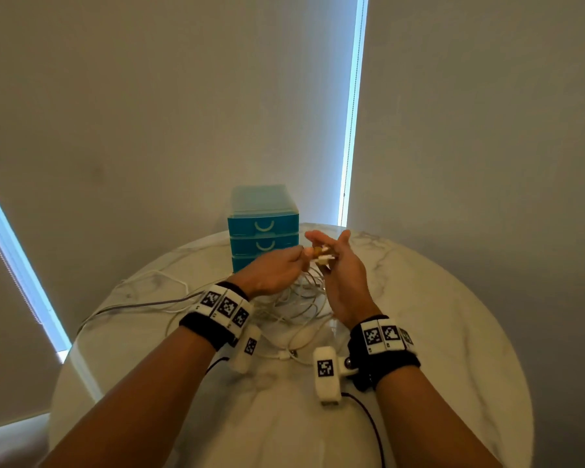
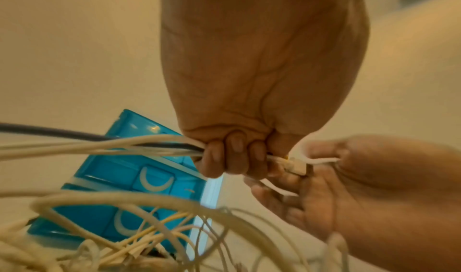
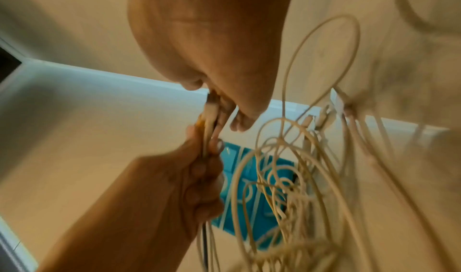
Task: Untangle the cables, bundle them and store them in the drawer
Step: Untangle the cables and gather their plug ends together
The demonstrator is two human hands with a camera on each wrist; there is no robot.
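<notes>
Here, several cable ends (image 2: 297, 168) are being gripped in the curled left hand (image 1: 274, 273) above the marble table (image 1: 453, 298), the open right hand (image 1: 343, 275) touching them; plugs are best being aligned before coiling, drawers (image 1: 263, 228) being shut.

Left hand (image 2: 249, 99) fingers (image 2: 234, 158) round cables (image 2: 112, 146), perhaps a connector (image 2: 294, 166)

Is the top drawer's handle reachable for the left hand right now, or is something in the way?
Probably not yet. The path looks clear, since the top drawer handle sits just beyond the left hand, but that hand grips a bunch of cables, so it isn't free to pull.
</notes>
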